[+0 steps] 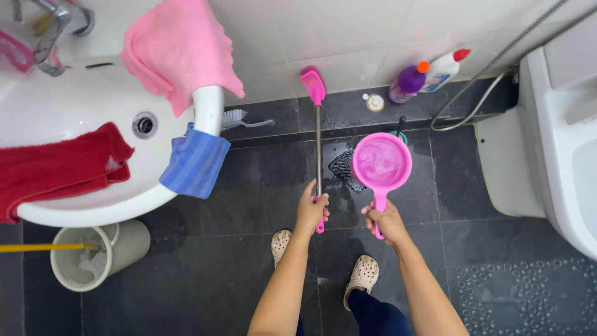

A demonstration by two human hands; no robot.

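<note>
- While standing on dark grey floor tiles [236, 205], the person is gripping two tools at the frame's centre.
- Left hand [311, 211] is closing its fingers around the metal shaft of a long-handled brush with a pink head [318, 143], head pointing toward twelve o'clock at the wall.
- Right hand [387, 222] is clenching the handle of a round pink plastic scoop [381, 163], its bowl hovering over a black drain grate [342, 169].
- Two cleaner bottles [426, 74] are lying at one o'clock.
- White washbasin [208, 106] draped with pink, red and blue cloths is sitting at ten o'clock.
- Grey bucket [127, 246] is standing at eight o'clock.
</note>
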